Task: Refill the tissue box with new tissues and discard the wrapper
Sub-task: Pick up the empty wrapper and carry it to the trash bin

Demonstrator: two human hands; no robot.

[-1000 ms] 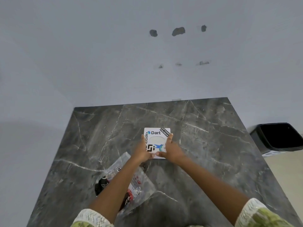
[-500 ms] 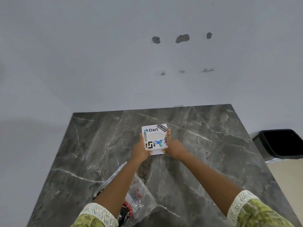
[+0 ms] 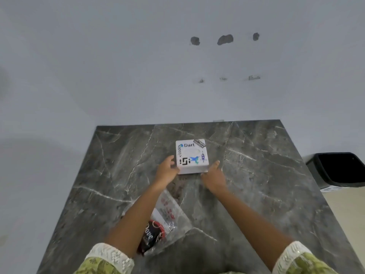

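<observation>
A white square tissue box (image 3: pixel 191 156) with stickers and an oval slot on top rests on the dark marble table (image 3: pixel 256 194), toward the far middle. My left hand (image 3: pixel 167 171) is at the box's near left corner with its fingers spread, barely touching it. My right hand (image 3: pixel 214 177) lies open by the near right corner, just off the box. A clear plastic wrapper (image 3: pixel 167 218) with red and black print lies on the table under my left forearm, partly hidden by it.
A black waste bin (image 3: pixel 339 169) stands on the floor past the table's right edge. A plain pale wall with a few chipped spots rises behind the table's far edge.
Both hands held the box and moved it farther away across the table. Now the box sits on the table and the fingers have come off its sides and spread apart.
</observation>
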